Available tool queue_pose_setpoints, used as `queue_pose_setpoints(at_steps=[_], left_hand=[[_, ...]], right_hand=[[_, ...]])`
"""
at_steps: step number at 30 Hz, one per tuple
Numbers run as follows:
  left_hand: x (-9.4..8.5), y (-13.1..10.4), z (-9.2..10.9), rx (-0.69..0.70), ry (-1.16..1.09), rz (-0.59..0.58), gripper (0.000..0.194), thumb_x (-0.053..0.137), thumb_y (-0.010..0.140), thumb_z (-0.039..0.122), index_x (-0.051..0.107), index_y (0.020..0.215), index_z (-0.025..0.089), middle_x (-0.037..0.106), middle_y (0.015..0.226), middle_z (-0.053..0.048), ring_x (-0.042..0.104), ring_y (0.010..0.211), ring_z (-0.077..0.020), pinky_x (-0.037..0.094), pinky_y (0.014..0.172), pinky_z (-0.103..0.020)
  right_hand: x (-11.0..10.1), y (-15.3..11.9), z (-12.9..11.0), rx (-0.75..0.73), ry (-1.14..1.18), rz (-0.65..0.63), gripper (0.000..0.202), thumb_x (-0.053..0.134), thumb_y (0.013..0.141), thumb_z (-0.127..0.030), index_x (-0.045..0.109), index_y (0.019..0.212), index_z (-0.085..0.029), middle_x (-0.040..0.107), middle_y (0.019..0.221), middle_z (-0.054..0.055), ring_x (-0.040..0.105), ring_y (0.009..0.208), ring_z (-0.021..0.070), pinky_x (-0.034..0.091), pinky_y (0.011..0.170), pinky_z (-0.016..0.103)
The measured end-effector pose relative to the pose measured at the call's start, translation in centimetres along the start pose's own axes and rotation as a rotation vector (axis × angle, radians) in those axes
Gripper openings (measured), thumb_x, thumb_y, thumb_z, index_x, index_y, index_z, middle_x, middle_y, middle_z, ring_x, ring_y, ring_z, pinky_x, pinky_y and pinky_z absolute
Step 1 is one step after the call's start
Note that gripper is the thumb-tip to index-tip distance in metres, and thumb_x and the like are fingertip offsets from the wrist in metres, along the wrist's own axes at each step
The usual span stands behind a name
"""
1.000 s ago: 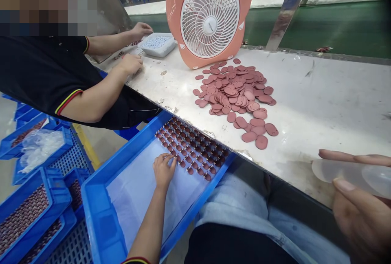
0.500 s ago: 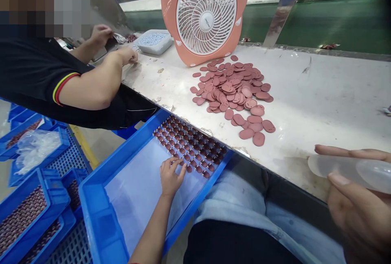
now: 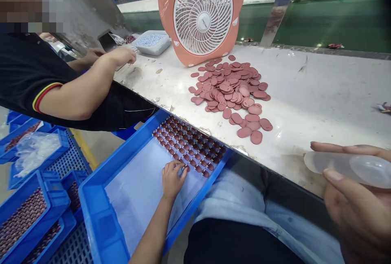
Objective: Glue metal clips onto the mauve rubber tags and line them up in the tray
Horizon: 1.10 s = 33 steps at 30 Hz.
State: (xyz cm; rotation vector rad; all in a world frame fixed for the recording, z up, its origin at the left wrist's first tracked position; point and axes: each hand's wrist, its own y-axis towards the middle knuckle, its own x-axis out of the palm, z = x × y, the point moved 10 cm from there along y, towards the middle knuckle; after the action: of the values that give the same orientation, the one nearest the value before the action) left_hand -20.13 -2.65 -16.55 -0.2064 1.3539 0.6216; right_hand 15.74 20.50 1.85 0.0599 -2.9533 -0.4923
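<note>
My left hand [image 3: 173,179] reaches into a blue plastic tray [image 3: 100,174], thumb and forefinger closed on a small reddish-brown oval piece [image 3: 187,168] at the near edge of the rows. Those rows of clipped brown pieces [image 3: 192,144] lie on a pale sheet [image 3: 137,182] lining the tray. At the right, my right hand [image 3: 357,199] grips a translucent soft plastic bottle [image 3: 339,166] between thumb and fingers, held sideways over the bench. The bottle's far end runs toward the frame edge. A heap of flat reddish oval pieces [image 3: 229,86] lies on the bench.
An orange fan [image 3: 166,11] stands behind the heap on the white bench [image 3: 311,93]. A co-worker's arm [image 3: 82,89] reaches over the bench at left, near a grey tub [image 3: 152,43] of pale granules. Blue crates [image 3: 55,199] are stacked lower left.
My left fingers have shifted slightly down and right beside the rows. The right hand still holds the bottle. The co-worker's arms have moved left and lower, and the view has shifted slightly.
</note>
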Motion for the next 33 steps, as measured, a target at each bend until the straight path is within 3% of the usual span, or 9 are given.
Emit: queue_pose_setpoints(at_steps=[9,20,29,33], left_hand=[[0.3,-0.1,-0.2,-0.011,0.014,-0.016,0.02,0.062,0.088,0.037,0.069,0.097,0.02,0.067,0.102,-0.005,0.058,0.097,-0.0214,0.045,0.084,-0.041],[0.0,-0.2,-0.5,-0.037,0.014,-0.003,0.019,0.064,0.086,0.036,0.071,0.097,0.022,0.068,0.102,-0.008,0.06,0.096,-0.0245,0.044,0.083,-0.041],[-0.8,-0.1,0.5,-0.036,-0.02,0.038,0.019,0.065,0.085,0.037,0.071,0.099,0.026,0.069,0.104,-0.008,0.061,0.096,-0.0266,0.043,0.082,-0.04],[-1.9,0.1,-0.4,-0.085,-0.032,0.12,0.022,0.064,0.085,0.039,0.071,0.101,0.025,0.068,0.105,-0.009,0.06,0.093,-0.0254,0.043,0.084,-0.041]], right_hand=[[-0.2,0.1,0.1,0.015,0.008,-0.003,0.049,0.085,0.062,-0.026,0.057,0.101,-0.016,0.062,0.099,0.018,0.062,0.095,0.0367,0.04,0.098,0.061],[0.2,-0.1,-0.5,-0.034,-0.008,-0.009,0.045,0.084,0.064,-0.025,0.059,0.101,-0.016,0.063,0.098,0.018,0.062,0.092,0.0348,0.043,0.097,0.056],[-0.3,0.2,-0.1,-0.034,-0.005,0.024,0.048,0.086,0.06,-0.027,0.059,0.098,-0.017,0.063,0.094,0.015,0.063,0.089,0.0361,0.045,0.094,0.056],[-0.1,0.1,-0.5,-0.037,-0.024,0.014,0.047,0.085,0.062,-0.026,0.059,0.1,-0.017,0.063,0.097,0.016,0.062,0.091,0.0361,0.042,0.096,0.058]])
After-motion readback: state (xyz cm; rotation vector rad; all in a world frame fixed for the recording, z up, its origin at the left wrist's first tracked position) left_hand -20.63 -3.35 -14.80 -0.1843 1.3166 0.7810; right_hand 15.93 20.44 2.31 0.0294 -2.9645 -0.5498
